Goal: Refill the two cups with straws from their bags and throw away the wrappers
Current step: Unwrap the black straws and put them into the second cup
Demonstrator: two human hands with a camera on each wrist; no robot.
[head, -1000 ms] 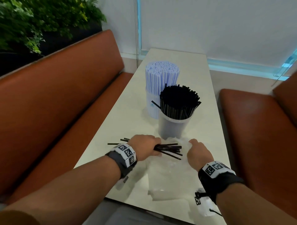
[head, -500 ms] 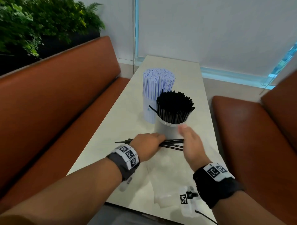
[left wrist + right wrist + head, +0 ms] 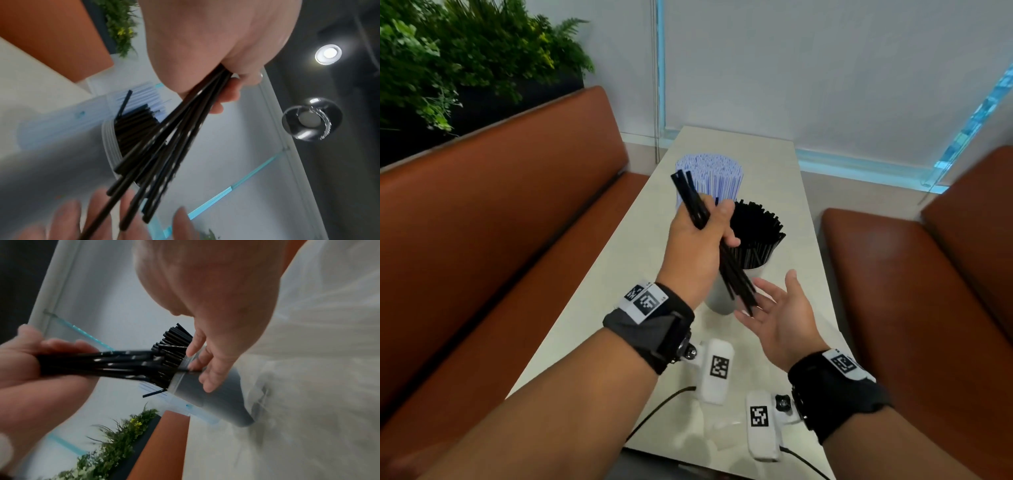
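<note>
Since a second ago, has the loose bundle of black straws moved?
Yes. The left hand has lifted the black straws off the table; they now slant beside the cup.

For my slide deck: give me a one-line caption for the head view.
Left hand grips a bundle of black straws above the open right hand, beside two full straw cups.

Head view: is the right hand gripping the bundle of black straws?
No: the left hand grips the black straws, while the right hand is open beneath their lower ends.
</note>
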